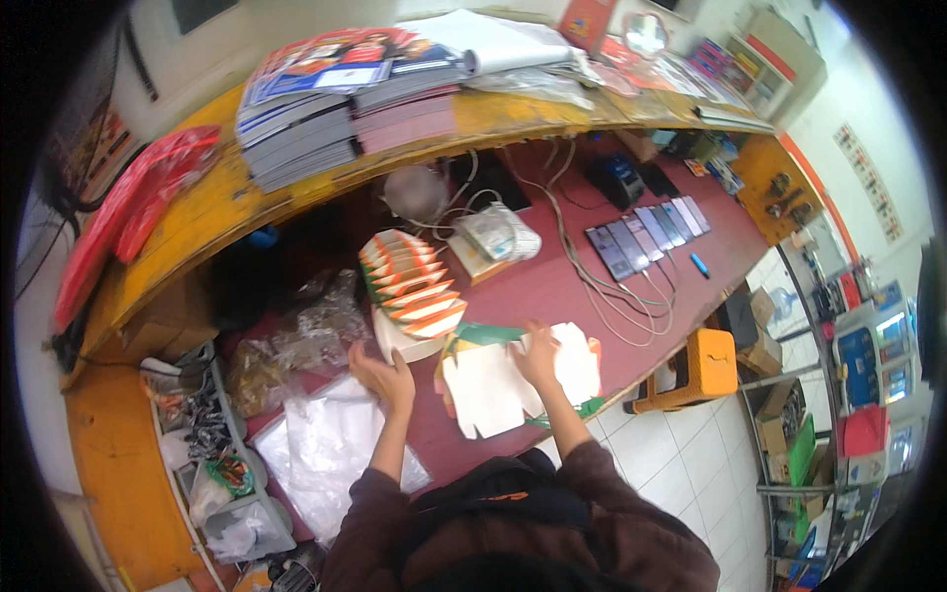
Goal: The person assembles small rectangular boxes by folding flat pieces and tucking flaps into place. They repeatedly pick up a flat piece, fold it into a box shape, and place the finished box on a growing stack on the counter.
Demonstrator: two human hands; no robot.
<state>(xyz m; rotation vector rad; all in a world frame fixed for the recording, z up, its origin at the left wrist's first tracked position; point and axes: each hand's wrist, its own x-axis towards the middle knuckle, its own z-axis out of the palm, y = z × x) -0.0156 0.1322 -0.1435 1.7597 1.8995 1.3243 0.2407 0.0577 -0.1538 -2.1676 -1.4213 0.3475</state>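
Reference landmark: flat white die-cut cardboard with green and orange printed edges [490, 390], spread on a maroon desktop [730, 242]. Beyond the cardboard: raised yellow wooden shelf [552, 118], loaded toward the left with tall stacks of glossy printed booklets [306, 143]. Right of the cardboard and farther back: slanting row of slim rectangular phones [646, 237], with a blue cylindrical marker [699, 264] near its closer side. Right of the cardboard, past the desktop edge: orange plastic stool [705, 360] on white tiled floor [691, 464]; farther right, metal rack [804, 489] of mixed goods. Left of the cardboard: crinkled clear plastic sheets [326, 454]. Just beyond and left of the cardboard: row of nested orange, green and white folded cartons [409, 286].

Left hand [385, 378]: left of the cardboard, fingers and thumb spread wide, released; near the folded cartons, contact not clear. Right hand [538, 357]: over the middle of the cardboard, toward its far edge, fingers partly extended onto the white face; light touch or pinch, cannot tell.
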